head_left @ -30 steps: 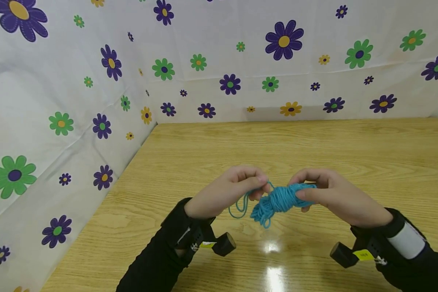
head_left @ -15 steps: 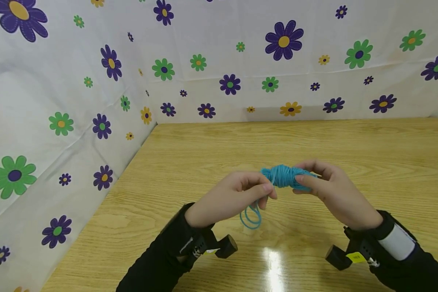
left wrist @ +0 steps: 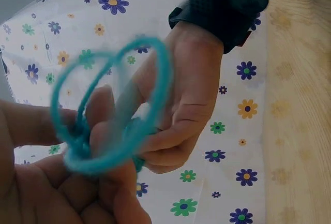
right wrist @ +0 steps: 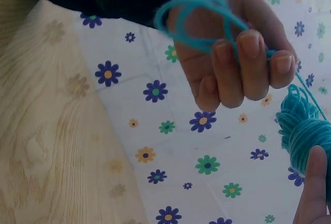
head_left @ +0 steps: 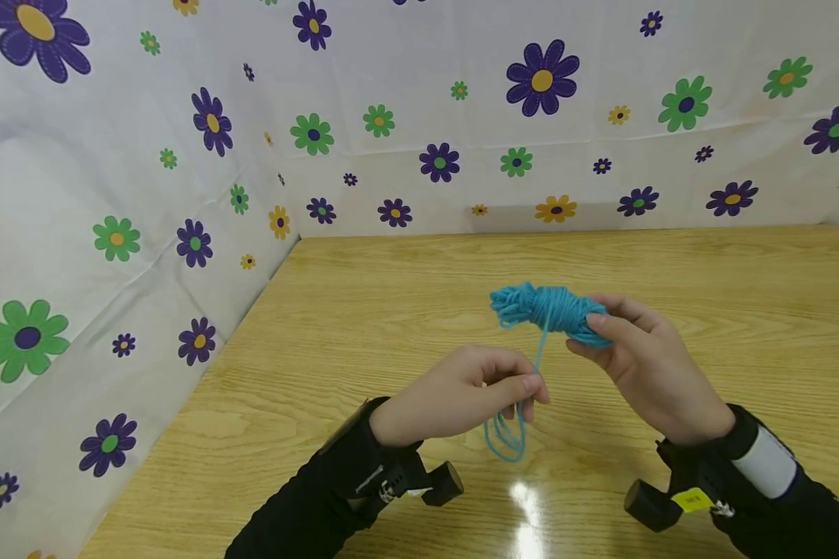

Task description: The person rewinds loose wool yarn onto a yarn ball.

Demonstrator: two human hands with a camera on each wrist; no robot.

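Note:
A bundle of blue yarn [head_left: 559, 307], wound tightly round its middle with loops sticking out at the left end, is held up over the table. My right hand [head_left: 646, 365] grips its right end between thumb and fingers. Lower and to the left, my left hand [head_left: 471, 392] pinches the yarn's loose strand, which runs fairly straight down from the winding. Slack loops [head_left: 506, 439] dangle beneath the left fingers. In the left wrist view those loops [left wrist: 160, 79] are blurred in front of the hands. The right wrist view shows the left fingers [right wrist: 251, 74] curled over the strand.
A wooden table [head_left: 363, 295] lies under both hands. White cloth with printed flowers [head_left: 391, 78] hangs at the back and along the left side. Each wrist wears a black strap with a small camera [head_left: 443, 483] sticking out.
My right hand has raised the yarn bundle and tilted its left end up. My left hand has moved slightly right and down, and a longer strand now stretches between the hands.

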